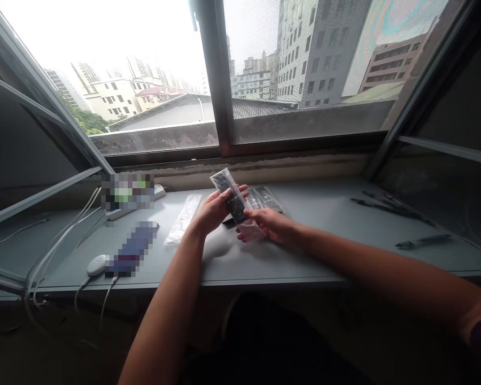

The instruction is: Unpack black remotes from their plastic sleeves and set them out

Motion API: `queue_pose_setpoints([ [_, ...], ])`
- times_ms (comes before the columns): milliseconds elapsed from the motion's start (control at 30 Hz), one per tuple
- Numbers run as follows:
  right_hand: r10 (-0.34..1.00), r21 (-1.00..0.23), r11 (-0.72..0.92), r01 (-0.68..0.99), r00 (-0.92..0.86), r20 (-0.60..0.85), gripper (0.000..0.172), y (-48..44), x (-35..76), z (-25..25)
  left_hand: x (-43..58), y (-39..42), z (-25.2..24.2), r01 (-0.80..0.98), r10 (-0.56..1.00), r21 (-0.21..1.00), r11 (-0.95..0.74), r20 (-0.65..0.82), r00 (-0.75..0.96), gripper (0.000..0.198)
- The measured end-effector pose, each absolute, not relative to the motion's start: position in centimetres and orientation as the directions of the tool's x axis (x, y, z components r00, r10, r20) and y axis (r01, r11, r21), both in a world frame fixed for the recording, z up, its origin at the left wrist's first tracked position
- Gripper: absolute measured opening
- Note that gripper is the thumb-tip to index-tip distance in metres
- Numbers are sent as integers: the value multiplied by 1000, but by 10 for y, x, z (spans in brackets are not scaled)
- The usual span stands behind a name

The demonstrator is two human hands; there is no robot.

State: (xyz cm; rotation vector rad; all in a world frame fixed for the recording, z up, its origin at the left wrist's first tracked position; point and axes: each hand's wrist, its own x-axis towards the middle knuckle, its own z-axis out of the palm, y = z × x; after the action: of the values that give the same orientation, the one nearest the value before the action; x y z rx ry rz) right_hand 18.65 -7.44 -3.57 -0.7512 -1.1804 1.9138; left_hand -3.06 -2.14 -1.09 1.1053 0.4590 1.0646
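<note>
Above the desk, my two hands hold a clear plastic bag with a long flat black item (235, 206) in it, small pale marks on its face. It is tilted, its top end leaning left and away from me. My left hand (214, 209) grips its left side, the thumb on the front and fingertips showing past the right edge. My right hand (273, 223) pinches the lower right part, and loose clear plastic hangs beneath. Behind the hands lie more bagged dark flat items (266, 199), partly hidden. Left of my left hand lies a clear plastic packet with white contents (183, 220).
On the grey desk (316, 235), a power strip (157, 192) stands at the back left, partly blurred out. A blurred phone-like thing (133, 250) and a white round device (98, 265) with cables lie at left. Dark pens (420, 241) lie at right. A window frame (220, 107) rises behind.
</note>
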Motion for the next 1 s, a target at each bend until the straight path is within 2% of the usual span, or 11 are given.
queue_pose_setpoints([
  [167,806,-907,-347,-240,-571,-158,42,-74,189,-36,-32,-18,-16,-432,845,901,44,197,497,32],
  [333,792,-939,-309,-152,-588,-166,50,-74,189,-31,-30,-20,-12,-468,862,883,27,217,459,33],
  [633,772,-970,-233,-74,-621,-138,49,-83,185,-29,-28,-21,-12,-479,878,878,20,215,429,31],
  [900,764,-997,1,-72,-643,47,57,-84,183,-38,-33,-13,-14,-371,922,925,84,70,382,43],
  [1000,755,-984,171,-38,-637,156,54,-84,183,-43,-33,-10,-16,-395,938,916,74,71,340,36],
])
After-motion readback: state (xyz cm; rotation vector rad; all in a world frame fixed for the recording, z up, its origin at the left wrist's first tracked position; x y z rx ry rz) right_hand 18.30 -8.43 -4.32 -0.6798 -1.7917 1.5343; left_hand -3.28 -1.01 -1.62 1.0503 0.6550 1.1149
